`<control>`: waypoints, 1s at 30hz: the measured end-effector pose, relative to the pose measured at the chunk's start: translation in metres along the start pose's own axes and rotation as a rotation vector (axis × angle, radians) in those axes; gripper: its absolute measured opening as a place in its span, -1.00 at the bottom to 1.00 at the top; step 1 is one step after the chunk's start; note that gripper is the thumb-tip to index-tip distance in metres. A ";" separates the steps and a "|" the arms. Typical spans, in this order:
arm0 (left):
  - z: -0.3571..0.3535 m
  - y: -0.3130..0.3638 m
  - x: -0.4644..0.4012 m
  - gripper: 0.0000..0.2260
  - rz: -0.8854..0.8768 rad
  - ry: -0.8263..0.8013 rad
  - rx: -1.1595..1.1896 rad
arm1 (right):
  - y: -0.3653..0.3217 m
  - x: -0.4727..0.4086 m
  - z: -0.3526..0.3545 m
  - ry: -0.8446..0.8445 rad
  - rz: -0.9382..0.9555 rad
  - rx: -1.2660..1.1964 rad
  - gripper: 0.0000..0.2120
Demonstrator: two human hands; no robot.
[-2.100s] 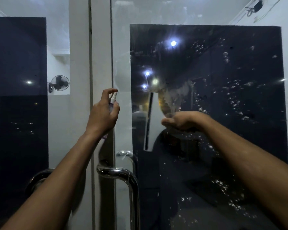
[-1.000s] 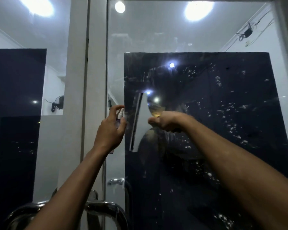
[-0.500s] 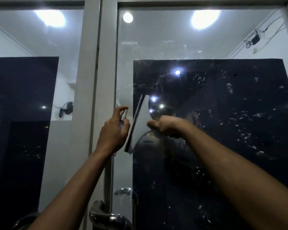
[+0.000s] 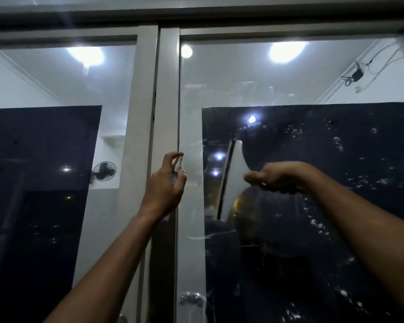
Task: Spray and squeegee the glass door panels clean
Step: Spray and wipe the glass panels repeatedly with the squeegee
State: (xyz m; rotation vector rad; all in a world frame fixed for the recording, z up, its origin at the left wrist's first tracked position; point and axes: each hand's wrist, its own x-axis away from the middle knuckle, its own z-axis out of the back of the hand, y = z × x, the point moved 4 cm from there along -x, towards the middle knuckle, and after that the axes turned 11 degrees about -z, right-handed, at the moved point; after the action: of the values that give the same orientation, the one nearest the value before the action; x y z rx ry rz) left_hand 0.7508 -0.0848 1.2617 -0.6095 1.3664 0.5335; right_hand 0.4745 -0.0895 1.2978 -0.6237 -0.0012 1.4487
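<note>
My left hand (image 4: pixel 165 183) grips a small spray bottle (image 4: pixel 178 164) with a white nozzle, index finger curled over the top, held up in front of the white centre door frame (image 4: pixel 147 113). My right hand (image 4: pixel 275 176) grips the handle of a white squeegee (image 4: pixel 232 178). Its blade stands nearly upright against the right glass panel (image 4: pixel 313 183), near that panel's left side. Droplets and foam specks dot the glass to the right of the squeegee. The left glass panel (image 4: pixel 44 171) shows no droplets.
A chrome door handle (image 4: pixel 191 299) shows at the bottom centre, seen through the right glass. Behind the glass are ceiling lights, a wall fan (image 4: pixel 104 171) and loose wires at the top right. The door's top frame runs across the upper edge of the view.
My view has tilted upward, so the door handles have dropped to the bottom edge. Both hands have risen along the glass, and the squeegee sits higher and further left than two seconds ago.
</note>
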 end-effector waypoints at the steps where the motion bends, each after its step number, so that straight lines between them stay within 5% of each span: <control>1: 0.001 0.000 -0.007 -0.67 -0.006 0.003 -0.005 | -0.019 0.002 -0.002 0.010 0.033 0.000 -0.43; 7: 0.003 -0.007 -0.029 -0.68 -0.028 -0.012 -0.008 | -0.097 -0.002 -0.014 -0.056 0.104 0.049 -0.53; 19: -0.007 0.006 -0.052 -0.66 -0.069 -0.052 -0.047 | 0.052 0.005 -0.026 -0.097 -0.146 -0.116 -0.39; 30: -0.008 0.026 -0.086 -0.71 -0.092 0.018 -0.168 | 0.054 0.018 -0.030 -0.117 -0.080 -0.225 -0.46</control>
State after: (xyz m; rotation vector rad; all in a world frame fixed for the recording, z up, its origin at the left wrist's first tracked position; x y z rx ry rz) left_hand 0.7157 -0.0710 1.3436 -0.8111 1.3117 0.5728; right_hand 0.4391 -0.0849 1.2444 -0.7121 -0.2811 1.4166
